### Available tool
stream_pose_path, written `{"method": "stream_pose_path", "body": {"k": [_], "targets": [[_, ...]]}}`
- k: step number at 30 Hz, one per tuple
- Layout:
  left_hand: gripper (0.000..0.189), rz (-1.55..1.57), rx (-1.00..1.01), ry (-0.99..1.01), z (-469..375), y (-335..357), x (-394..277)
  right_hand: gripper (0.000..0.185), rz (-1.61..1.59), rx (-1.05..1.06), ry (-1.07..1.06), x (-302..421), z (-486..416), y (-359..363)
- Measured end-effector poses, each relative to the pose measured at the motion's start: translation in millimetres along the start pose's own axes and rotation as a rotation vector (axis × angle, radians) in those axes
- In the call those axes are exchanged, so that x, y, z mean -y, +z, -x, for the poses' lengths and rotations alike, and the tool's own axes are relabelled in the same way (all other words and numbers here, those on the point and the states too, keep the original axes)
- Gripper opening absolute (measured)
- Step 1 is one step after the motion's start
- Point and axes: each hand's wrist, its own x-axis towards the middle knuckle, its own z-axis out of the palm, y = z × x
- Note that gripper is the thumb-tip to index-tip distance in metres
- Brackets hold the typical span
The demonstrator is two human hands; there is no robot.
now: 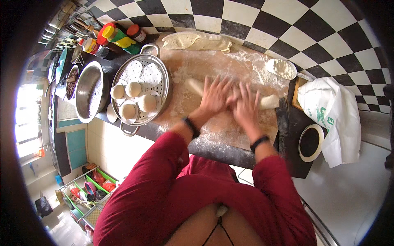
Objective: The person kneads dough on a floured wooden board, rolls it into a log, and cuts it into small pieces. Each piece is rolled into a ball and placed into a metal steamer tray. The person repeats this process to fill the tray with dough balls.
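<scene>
A pale dough log (269, 102) lies slantwise on the floured board (184, 113), its left end thinner than its right. My left hand (217, 95) rests palm down on the middle of the log, fingers spread. Beside it my right hand (246, 107) also lies flat over the dough, fingers apart and the thumbs close together. Both hands are blurred, and they hide the log's middle part. At the board's far edge is a larger, thick roll of dough (197, 41). Loose flour (252, 63) covers the board's upper right.
To the left, a steamer tray (168, 83) holds several round dough balls (147, 103) on perforated paper liners. A steel basin (103, 92) and bottles (118, 37) stand beyond it. On the right are a flour scoop (281, 68), a white sack (341, 107) and a round rim (320, 143).
</scene>
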Motion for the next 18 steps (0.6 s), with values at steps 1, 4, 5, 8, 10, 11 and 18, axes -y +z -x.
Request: {"method": "stream_pose_path", "body": {"k": [1,4,5,8,10,11,18], "targets": [[0.082,-0.045,0.035,0.001,33.3,1.0,-6.1,0.061,0.012,0.030,-0.020,7.7,30.1,-5.3],[0.084,-0.134,-0.058,0.134,73.3,4.3,8.6,0.071,0.002,0.175,0.000,5.4,66.6,-10.3],[0.084,-0.179,0.018,0.143,68.4,7.6,18.8,0.068,-0.025,0.133,-0.017,-4.6,59.4,-8.4],[0.076,0.045,-0.108,0.011,-9.1,17.4,67.0,0.065,0.031,0.033,0.041,-50.9,-24.2,0.6],[0.069,0.041,-0.248,-0.038,-35.3,20.3,83.6,0.066,0.040,0.050,0.145,-65.8,-50.7,2.4],[0.065,-0.059,-0.199,-0.041,-35.5,19.9,86.0,0.067,0.039,-0.044,0.149,-68.2,-50.7,1.0],[0.068,-0.079,-0.055,0.163,97.6,-24.1,46.9,0.087,-0.089,0.170,-0.059,-55.0,96.0,-37.3]]}}
